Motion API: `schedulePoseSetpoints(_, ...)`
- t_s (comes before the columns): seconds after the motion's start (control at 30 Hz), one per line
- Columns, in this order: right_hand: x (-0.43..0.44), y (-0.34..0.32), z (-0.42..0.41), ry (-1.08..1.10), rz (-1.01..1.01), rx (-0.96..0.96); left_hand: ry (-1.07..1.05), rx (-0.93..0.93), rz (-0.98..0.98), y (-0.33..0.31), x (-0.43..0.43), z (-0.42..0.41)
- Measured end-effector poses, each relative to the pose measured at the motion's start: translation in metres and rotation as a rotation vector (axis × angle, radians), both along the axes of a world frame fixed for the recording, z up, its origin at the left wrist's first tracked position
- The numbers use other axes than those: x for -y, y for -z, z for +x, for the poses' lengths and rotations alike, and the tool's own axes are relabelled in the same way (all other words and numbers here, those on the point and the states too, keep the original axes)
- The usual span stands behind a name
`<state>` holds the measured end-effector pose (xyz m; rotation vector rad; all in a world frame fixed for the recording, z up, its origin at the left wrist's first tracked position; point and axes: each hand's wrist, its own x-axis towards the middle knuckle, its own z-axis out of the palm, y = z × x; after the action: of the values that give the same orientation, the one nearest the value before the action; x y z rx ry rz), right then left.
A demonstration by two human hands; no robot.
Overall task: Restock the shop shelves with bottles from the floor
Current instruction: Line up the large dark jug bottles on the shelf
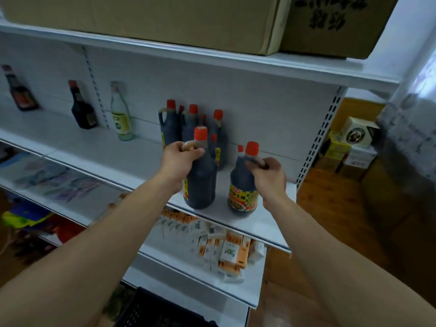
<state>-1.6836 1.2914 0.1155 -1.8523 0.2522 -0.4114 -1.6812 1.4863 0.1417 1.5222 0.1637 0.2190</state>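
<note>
Gripping two dark plastic soy-sauce jugs with orange caps, we stand both on white metal shelf near front edge. Left hand fingers curl round left jug handle; right hand fingers wrap right jug handle. Cluster of matching jugs behind, toward back edge.

Two dark red-capped bottles, left bottle and right bottle, stand upright on the white shelf.
</note>
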Motion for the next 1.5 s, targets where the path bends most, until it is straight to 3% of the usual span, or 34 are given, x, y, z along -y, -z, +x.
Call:
schedulePoseSetpoints(0.2,0.018,0.017,0.017,-0.058,-0.079,0.026,-0.049,-0.025,0.073,0.030,0.003,0.019)
schedulePoseSetpoints(0.4,0.016,0.048,0.001,-0.154,-0.086,0.072,-0.045,0.013,0.326,0.049,0.006,0.013)
schedulePoseSetpoints(0.73,0.018,0.061,0.018,-0.136,-0.205,0.029,-0.030,-0.074,0.415,0.057,0.008,0.026)
schedulePoseSetpoints(0.83,0.017,0.061,0.040,-0.109,-0.252,-0.006,-0.046,-0.081,0.370,0.058,0.013,0.033)
schedulePoseSetpoints(1.03,0.016,0.060,0.082,-0.128,-0.327,0.104,-0.088,-0.078,0.389,0.059,0.018,0.037)
schedulePoseSetpoints(1.33,0.004,0.062,0.145,-0.128,-0.271,0.038,-0.141,-0.066,0.407,0.067,0.017,0.061)
schedulePoseSetpoints(1.5,0.001,0.064,0.152,-0.107,-0.182,0.015,-0.069,-0.066,0.294,0.073,0.015,0.062)
